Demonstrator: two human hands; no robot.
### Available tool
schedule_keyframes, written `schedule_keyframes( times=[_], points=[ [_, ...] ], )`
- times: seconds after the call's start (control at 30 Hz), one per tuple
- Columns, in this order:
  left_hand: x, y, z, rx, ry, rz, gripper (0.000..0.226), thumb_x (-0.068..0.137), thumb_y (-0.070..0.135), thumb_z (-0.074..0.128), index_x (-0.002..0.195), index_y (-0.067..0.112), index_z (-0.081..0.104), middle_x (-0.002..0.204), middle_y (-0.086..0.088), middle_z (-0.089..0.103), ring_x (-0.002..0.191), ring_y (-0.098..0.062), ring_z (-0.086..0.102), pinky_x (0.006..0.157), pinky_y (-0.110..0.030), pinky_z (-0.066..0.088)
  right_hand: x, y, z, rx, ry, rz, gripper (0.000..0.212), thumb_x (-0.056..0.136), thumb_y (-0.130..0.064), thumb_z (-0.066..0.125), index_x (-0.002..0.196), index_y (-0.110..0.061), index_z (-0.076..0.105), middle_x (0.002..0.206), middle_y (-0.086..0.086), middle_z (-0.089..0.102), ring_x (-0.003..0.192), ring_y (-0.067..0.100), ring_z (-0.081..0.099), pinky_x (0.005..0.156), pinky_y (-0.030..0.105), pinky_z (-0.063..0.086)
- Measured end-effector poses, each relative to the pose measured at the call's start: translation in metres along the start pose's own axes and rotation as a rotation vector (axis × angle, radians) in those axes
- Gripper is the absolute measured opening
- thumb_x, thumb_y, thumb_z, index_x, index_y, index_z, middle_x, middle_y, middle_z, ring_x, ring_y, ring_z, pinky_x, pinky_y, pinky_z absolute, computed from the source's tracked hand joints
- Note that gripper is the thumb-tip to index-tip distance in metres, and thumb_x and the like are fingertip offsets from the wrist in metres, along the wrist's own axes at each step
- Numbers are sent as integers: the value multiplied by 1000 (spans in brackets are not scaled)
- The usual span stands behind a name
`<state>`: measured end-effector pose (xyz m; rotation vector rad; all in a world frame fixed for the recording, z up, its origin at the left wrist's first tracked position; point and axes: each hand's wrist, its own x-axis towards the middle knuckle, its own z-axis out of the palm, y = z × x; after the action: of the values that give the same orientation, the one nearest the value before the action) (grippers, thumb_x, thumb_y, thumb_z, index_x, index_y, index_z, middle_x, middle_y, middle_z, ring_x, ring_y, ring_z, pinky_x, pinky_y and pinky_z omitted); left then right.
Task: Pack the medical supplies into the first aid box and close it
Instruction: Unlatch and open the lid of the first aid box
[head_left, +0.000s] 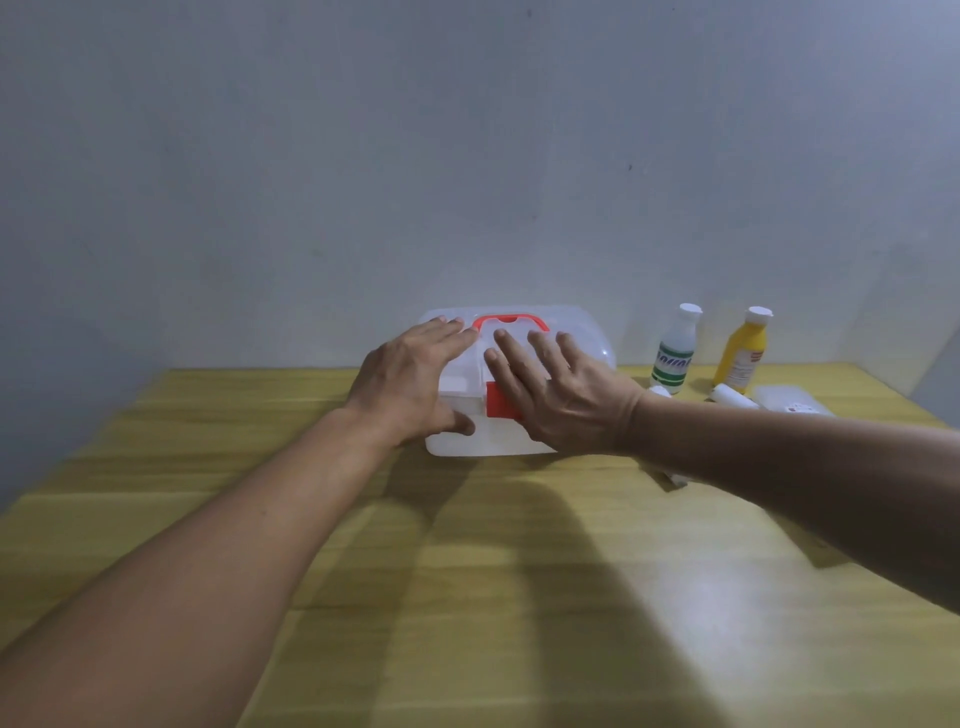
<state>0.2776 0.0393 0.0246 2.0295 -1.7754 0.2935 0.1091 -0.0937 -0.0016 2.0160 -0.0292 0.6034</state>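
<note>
The first aid box (587, 332) is translucent white with a red handle (511, 320) on its lid and a red latch (497, 401) at the front; it stands closed at the far side of the table. My left hand (410, 382) lies over the box's left half, fingers straight on the lid, thumb low on the front wall. My right hand (558, 392) rests flat over the lid and latch with fingers spread. To the right of the box stand a white bottle with a green label (675, 348) and a yellow bottle (743, 351).
The wooden table (467, 571) runs up to a plain grey wall. A white roll (732, 397) and a white packet (789, 400) lie in front of the bottles. A small white item (672, 478) peeks out under my right forearm.
</note>
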Motion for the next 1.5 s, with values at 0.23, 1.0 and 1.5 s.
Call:
schedule_keyframes(
  times=[0.23,1.0,1.5],
  points=[
    [0,0,-1,14,-8,-7,106,54,45,88,145,30,36,154,8,35,144,-8,24,111,-36,35,6,-7,-14,-67,-76,-11,51,96,-18,29,138,7,40,129,39,51,84,56,63,63,53,54],
    [3,-1,7,-41,21,-22,107,51,43,89,144,28,39,153,9,36,144,-6,25,113,-30,30,-10,17,10,151,-3,9,57,97,-35,42,128,13,45,124,36,57,104,49,62,76,52,53],
    [34,-15,-14,-123,-79,-76,99,45,45,90,136,36,50,143,17,49,132,-12,46,107,-32,38,4,30,14,100,-44,-18,53,101,-29,37,137,9,39,137,35,47,96,50,61,62,46,51]
  ],
)
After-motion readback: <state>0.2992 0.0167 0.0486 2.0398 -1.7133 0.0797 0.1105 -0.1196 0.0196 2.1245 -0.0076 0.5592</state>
